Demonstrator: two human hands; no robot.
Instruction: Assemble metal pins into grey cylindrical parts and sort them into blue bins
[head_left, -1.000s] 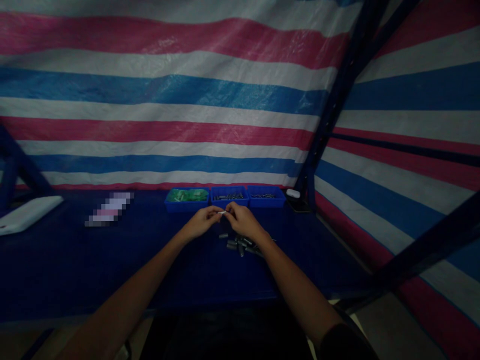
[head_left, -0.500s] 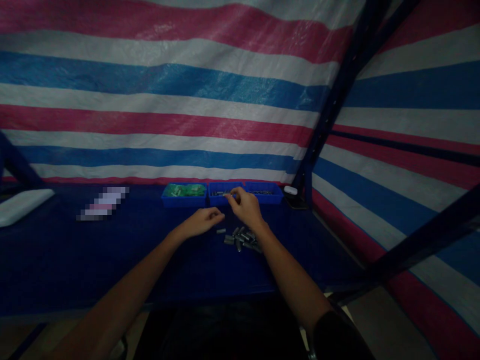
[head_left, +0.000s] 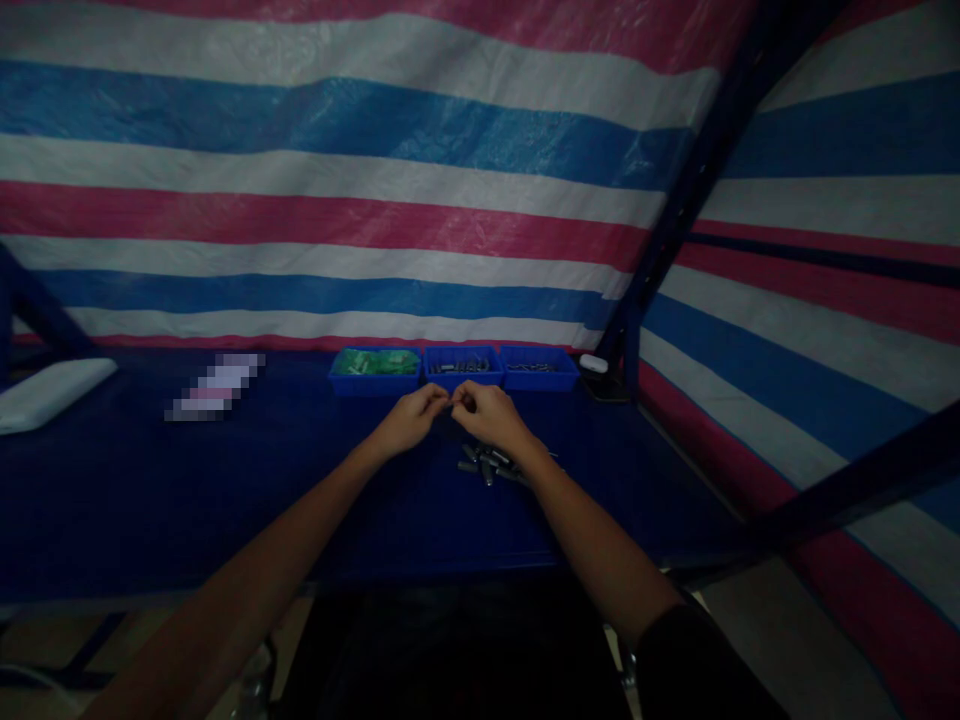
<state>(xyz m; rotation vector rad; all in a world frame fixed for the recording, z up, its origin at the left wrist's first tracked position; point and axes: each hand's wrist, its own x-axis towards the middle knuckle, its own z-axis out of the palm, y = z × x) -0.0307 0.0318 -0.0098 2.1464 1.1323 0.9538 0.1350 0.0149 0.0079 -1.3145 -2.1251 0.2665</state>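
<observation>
My left hand [head_left: 411,417] and my right hand [head_left: 491,413] meet fingertip to fingertip above the blue table, just in front of the bins. Both are pinched closed; whatever sits between the fingers is too small and dark to make out. Under my right wrist lies a loose pile of small metal cylinders [head_left: 487,465], partly covered by the forearm. Behind my hands stands a blue bin [head_left: 463,379] with small metal parts in it. To its left, another blue bin [head_left: 375,384] holds green bagged material [head_left: 375,361].
A third blue bin [head_left: 538,381] with small metal pieces stands at the right. Beyond it are a white case [head_left: 594,364] and a dark flat phone-like object [head_left: 606,389]. A white slab-like object [head_left: 56,393] lies far left, near a blurred-out item [head_left: 214,388]. Striped sheeting [head_left: 337,215] hangs behind.
My right hand has drawn back from the middle bin, and my left hand has come up to meet it. The single cylinder near my left hand no longer shows. The view has tilted down slightly.
</observation>
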